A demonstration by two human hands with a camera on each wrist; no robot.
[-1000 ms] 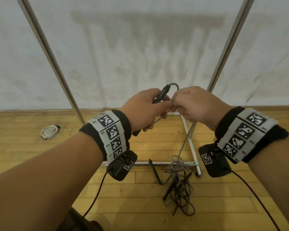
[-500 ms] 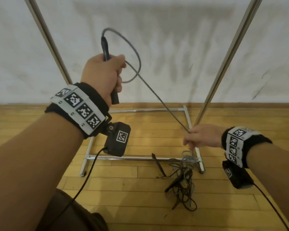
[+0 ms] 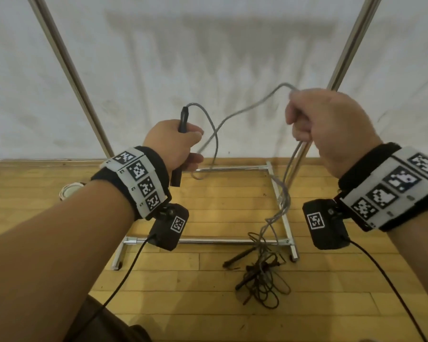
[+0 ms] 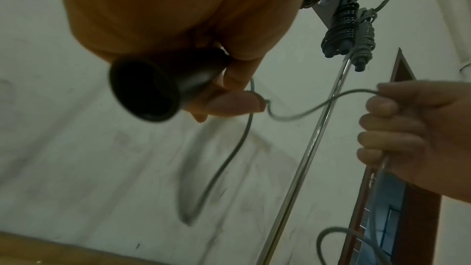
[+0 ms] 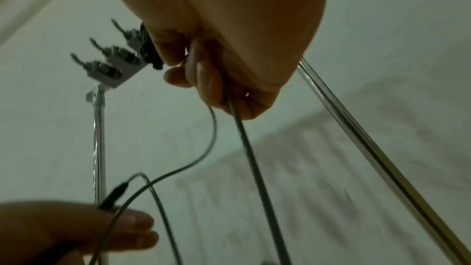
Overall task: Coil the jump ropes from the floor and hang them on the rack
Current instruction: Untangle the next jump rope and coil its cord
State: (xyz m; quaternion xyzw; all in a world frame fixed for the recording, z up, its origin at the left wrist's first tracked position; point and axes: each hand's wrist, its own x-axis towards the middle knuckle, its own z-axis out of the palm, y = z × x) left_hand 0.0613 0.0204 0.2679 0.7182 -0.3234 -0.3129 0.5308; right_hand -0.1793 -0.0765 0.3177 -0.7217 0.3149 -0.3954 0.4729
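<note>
A thin grey jump rope [image 3: 235, 114] runs between the left hand [image 3: 176, 144], gripping its black handle [image 3: 182, 119], and the right hand [image 3: 326, 124], fingers curled round the cord; wrist views show coiled ropes [image 4: 349, 27] already hung.

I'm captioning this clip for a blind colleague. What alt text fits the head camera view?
Left hand grips a black jump-rope handle while the right hand holds its grey cord, looped between them. More ropes lie tangled on the wood floor beside a metal rack base.

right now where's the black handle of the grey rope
In the head view the handle stands upright in the left hand, left of centre, level with the right hand gripping the rope.
</note>
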